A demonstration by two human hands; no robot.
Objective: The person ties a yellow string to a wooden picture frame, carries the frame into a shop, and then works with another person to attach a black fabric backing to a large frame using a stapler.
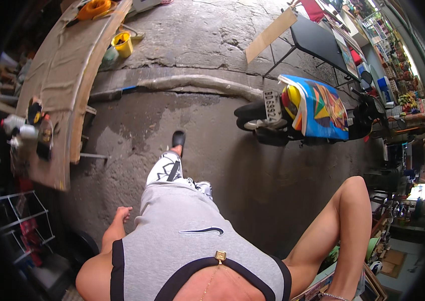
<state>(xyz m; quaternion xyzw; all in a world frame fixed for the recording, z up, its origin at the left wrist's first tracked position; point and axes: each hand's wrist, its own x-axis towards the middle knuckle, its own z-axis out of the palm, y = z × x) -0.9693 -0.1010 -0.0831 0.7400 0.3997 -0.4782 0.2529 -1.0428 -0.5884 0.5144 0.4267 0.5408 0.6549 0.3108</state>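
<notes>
My left hand [123, 214] hangs low at my left side, beside my grey sleeveless top [172, 210]. Its fingers look curled in, and nothing shows in them. My right arm [345, 220] is bent sharply at the elbow, the forearm running down to the lower edge. A bracelet [334, 297] shows at that wrist, but the hand itself lies outside the picture. Ahead of me one foot in a dark clog [178, 138] is on the floor. Neither hand is seen touching any object.
To the left stands a long cloth-covered table [54, 65] with bottles [19, 128] on it, a yellow bucket [122, 44] beyond. A motorcycle [267, 120] with a colourful painted cover [323, 108] is parked ahead right. Behind it is a black folding table [323, 42]. A wrapped roll [197, 84] crosses the floor.
</notes>
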